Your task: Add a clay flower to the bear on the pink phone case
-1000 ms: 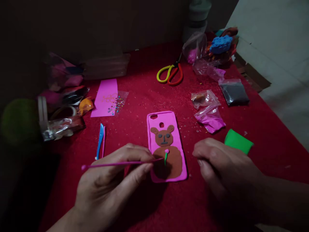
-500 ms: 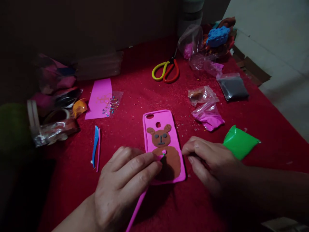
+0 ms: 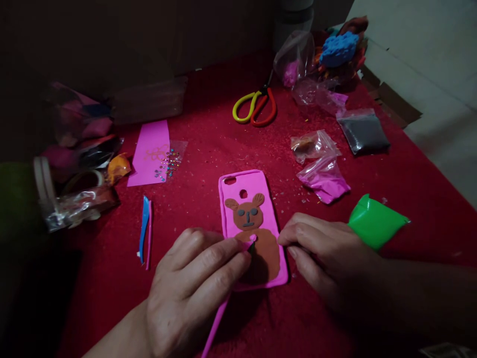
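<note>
A pink clay-covered phone case lies flat on the red table, its camera holes at the far end. On it is a brown clay bear with grey eyes, nose and mouth. A small pink clay flower with a green stem sits on the bear's chest. My left hand is closed on a pink clay modelling tool, whose flat tip is beside the flower. The case's lower left side is partly hidden by that hand. At the right edge of the case, my right hand has its fingers pinched together, touching the rim.
Scissors lie beyond the case. A blue tool and thin pink stick lie left, near pink paper and tape rolls. Right are a green packet, bagged pink clay and a dark packet.
The tool tip has stayed by the pink flower, whose surface looks slightly more dented. Both hands are nearly in place; the whole view has shifted slightly.
</note>
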The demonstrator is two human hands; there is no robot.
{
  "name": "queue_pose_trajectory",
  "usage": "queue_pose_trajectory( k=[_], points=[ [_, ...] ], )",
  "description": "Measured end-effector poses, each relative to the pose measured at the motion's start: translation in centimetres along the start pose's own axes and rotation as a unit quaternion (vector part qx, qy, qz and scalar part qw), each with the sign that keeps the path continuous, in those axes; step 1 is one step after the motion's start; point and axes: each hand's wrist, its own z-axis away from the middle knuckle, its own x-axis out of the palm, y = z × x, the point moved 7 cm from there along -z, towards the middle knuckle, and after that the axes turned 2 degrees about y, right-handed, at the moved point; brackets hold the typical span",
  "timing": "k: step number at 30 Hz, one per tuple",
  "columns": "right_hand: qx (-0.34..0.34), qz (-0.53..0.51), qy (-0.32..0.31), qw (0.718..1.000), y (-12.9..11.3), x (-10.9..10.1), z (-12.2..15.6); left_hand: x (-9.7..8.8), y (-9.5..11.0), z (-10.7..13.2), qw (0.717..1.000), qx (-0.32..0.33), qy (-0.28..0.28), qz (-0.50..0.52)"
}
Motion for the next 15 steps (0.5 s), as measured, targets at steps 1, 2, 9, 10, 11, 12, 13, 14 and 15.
queue_pose_trajectory(
  k=[1, 2, 9, 10, 11, 12, 13, 14, 15],
  points=[
    [-0.002, 0.004, 0.002, 1.0, -0.02, -0.02, -0.02, 0.05, -0.02, 0.0, 1.0, -0.003, -0.001, -0.001],
    [-0.006, 0.008, 0.005, 1.0, -0.06, -0.06, -0.04, 0.1, -0.03, -0.01, 1.0, -0.006, -0.003, -0.002],
    [-0.011, 0.022, 0.016, 1.0, -0.22, -0.17, -0.01, 0.27, 0.1, 0.03, 0.999, -0.009, -0.033, -0.015],
    [-0.009, 0.025, 0.019, 0.999, -0.21, -0.19, 0.01, 0.27, 0.05, 0.04, 0.999, -0.016, -0.038, -0.017],
    [-0.009, 0.027, 0.023, 0.999, -0.23, -0.22, 0.03, 0.19, 0.12, 0.03, 0.999, -0.016, -0.036, -0.017],
    [-0.011, 0.027, 0.023, 0.999, -0.26, -0.22, 0.04, 0.08, 0.25, 0.0, 0.999, -0.011, -0.031, -0.015],
    [-0.012, 0.027, 0.023, 0.999, -0.27, -0.21, 0.06, -0.02, 0.4, -0.02, 1.0, -0.005, -0.026, -0.013],
    [-0.012, 0.027, 0.021, 0.999, -0.26, -0.19, 0.08, -0.05, 0.51, -0.04, 1.0, -0.002, -0.024, -0.01],
    [-0.01, 0.027, 0.018, 0.999, -0.23, -0.16, 0.1, 0.01, 0.57, -0.04, 1.0, -0.003, -0.027, -0.009]
  ],
)
